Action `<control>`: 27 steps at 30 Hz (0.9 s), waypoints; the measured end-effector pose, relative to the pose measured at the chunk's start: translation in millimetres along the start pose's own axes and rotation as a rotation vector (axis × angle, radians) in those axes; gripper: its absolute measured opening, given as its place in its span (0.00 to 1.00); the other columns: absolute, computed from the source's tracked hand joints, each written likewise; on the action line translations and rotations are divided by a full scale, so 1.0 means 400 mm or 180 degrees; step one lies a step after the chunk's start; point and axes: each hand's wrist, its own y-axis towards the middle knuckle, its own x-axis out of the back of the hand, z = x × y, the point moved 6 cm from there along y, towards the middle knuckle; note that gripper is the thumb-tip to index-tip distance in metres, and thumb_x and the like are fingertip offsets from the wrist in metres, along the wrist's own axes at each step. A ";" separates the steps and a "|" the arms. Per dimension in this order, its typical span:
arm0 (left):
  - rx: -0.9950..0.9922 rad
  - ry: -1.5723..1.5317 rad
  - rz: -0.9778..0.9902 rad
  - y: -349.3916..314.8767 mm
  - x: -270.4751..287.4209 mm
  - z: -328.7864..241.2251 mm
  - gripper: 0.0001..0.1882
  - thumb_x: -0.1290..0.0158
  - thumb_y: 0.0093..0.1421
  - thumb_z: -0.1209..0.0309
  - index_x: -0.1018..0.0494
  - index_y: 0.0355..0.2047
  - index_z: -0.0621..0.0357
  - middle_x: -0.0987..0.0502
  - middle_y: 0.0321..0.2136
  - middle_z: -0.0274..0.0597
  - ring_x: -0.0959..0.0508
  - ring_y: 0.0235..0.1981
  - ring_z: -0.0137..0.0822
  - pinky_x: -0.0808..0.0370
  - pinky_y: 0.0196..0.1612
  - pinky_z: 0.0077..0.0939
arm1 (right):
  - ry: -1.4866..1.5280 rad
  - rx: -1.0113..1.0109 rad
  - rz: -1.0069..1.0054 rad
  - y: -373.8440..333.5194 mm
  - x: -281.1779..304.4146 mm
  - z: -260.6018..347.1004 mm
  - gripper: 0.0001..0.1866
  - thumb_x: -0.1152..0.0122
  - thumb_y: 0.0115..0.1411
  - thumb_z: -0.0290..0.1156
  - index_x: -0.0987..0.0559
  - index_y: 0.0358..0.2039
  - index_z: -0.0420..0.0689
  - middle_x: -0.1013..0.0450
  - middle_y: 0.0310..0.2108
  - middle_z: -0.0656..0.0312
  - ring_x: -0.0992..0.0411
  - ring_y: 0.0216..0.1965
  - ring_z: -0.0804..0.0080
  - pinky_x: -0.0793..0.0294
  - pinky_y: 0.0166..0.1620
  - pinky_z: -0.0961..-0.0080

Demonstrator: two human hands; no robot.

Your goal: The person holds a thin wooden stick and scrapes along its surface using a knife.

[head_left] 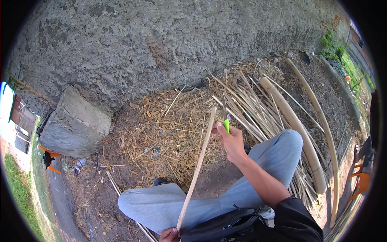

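A long pale bamboo strip (196,171) slants up across my lap. My left hand (169,234) pinches its lower end at the bottom edge of the view, partly cut off there. My right hand (231,141) is closed on a knife with a bright green handle (226,126), its narrow blade pointing up and away from me. The right fingertips are close beside the strip's upper end; whether they touch it I cannot tell. My legs (161,205) are bent in grey trousers beneath the strip.
Many split bamboo strips (246,105) lie in a pile to the right. Beside them are a thick bamboo pole (294,129) and a thinner curved one (321,115). A rough wall (161,44) rises ahead, with a concrete block (78,121) at left. Straw and shavings (161,133) litter the ground.
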 end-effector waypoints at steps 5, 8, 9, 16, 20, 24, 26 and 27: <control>0.0025 0.0257 -0.0076 -0.006 -0.010 -0.011 0.17 0.50 0.69 0.54 0.29 0.29 0.52 0.40 0.16 0.24 0.43 0.15 0.19 0.47 0.18 0.15 | 0.0610 -0.0045 -0.0408 0.043 0.025 0.042 0.16 0.36 0.64 0.39 0.19 0.39 0.36 0.27 0.21 0.66 0.48 0.13 0.88 0.50 0.17 0.83; 0.0073 0.0288 -0.0157 -0.002 -0.005 -0.005 0.18 0.50 0.69 0.53 0.30 0.28 0.51 0.41 0.16 0.23 0.43 0.15 0.18 0.47 0.18 0.15 | 0.0502 0.0025 -0.0402 0.052 0.033 0.048 0.14 0.34 0.63 0.37 0.18 0.38 0.37 0.22 0.28 0.61 0.46 0.15 0.88 0.48 0.18 0.84; 0.0041 0.0274 -0.0139 -0.002 -0.007 -0.005 0.18 0.50 0.69 0.53 0.30 0.28 0.51 0.41 0.16 0.22 0.43 0.15 0.18 0.47 0.17 0.15 | 0.0420 0.0037 -0.0395 0.057 0.035 0.047 0.12 0.35 0.63 0.36 0.21 0.37 0.40 0.23 0.29 0.62 0.46 0.15 0.89 0.48 0.17 0.84; -0.0013 0.0530 -0.0294 -0.008 -0.007 -0.009 0.18 0.50 0.69 0.53 0.26 0.32 0.54 0.39 0.16 0.22 0.43 0.14 0.18 0.47 0.17 0.16 | 0.0337 -0.0029 -0.0370 0.082 0.053 0.023 0.09 0.39 0.66 0.35 0.25 0.32 0.44 0.31 0.23 0.70 0.47 0.15 0.89 0.49 0.18 0.84; -0.0066 0.0661 -0.0231 -0.018 -0.032 -0.040 0.18 0.50 0.69 0.55 0.24 0.32 0.55 0.38 0.16 0.23 0.41 0.15 0.18 0.45 0.18 0.16 | 0.0369 -0.0102 -0.0486 0.080 0.053 0.028 0.11 0.44 0.68 0.36 0.28 0.30 0.46 0.36 0.21 0.72 0.48 0.15 0.88 0.48 0.18 0.84; -0.0451 0.1081 -0.0270 -0.036 -0.078 -0.099 0.19 0.51 0.70 0.54 0.24 0.29 0.55 0.36 0.16 0.23 0.38 0.17 0.18 0.42 0.20 0.16 | 0.1038 -0.0320 -0.0559 0.079 0.072 0.021 0.13 0.46 0.70 0.37 0.30 0.28 0.48 0.36 0.23 0.72 0.47 0.15 0.87 0.47 0.18 0.84; -0.0693 0.1319 -0.0302 -0.035 -0.085 -0.111 0.19 0.51 0.70 0.54 0.23 0.31 0.56 0.33 0.17 0.24 0.37 0.18 0.19 0.40 0.21 0.17 | 0.1050 -0.0356 -0.0555 0.074 0.074 0.023 0.13 0.47 0.70 0.37 0.30 0.27 0.48 0.35 0.23 0.71 0.47 0.15 0.87 0.46 0.18 0.84; -0.0935 0.1556 -0.0337 -0.036 -0.089 -0.121 0.20 0.51 0.70 0.53 0.22 0.32 0.57 0.30 0.18 0.25 0.36 0.18 0.19 0.39 0.21 0.17 | 0.0951 -0.0315 -0.0514 0.065 0.070 0.031 0.13 0.46 0.69 0.37 0.29 0.28 0.48 0.34 0.24 0.71 0.46 0.15 0.87 0.46 0.18 0.85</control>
